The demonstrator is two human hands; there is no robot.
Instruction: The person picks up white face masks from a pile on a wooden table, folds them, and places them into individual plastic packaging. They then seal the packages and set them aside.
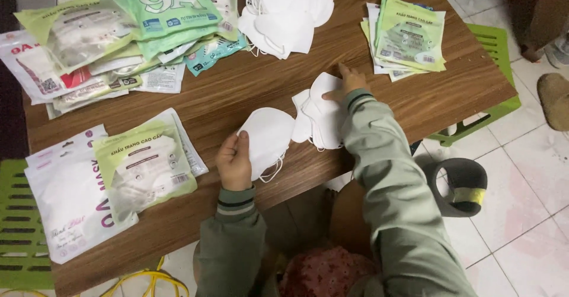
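Note:
On a low wooden table (249, 87), my left hand (235, 162) grips the left edge of a white folded face mask (268, 136) that lies near the front edge. To its right my right hand (349, 84) rests with fingers closed on a small stack of white masks (317, 116). Both arms wear grey-green sleeves with striped cuffs. A larger heap of white masks (284, 13) lies at the back middle of the table.
Green and white packaged mask pouches are piled at the back left (124, 36), front left (112, 178) and back right (406, 36). Green plastic stools (495, 48) stand right and left of the table. A dark slipper (465, 184) lies on the tiled floor.

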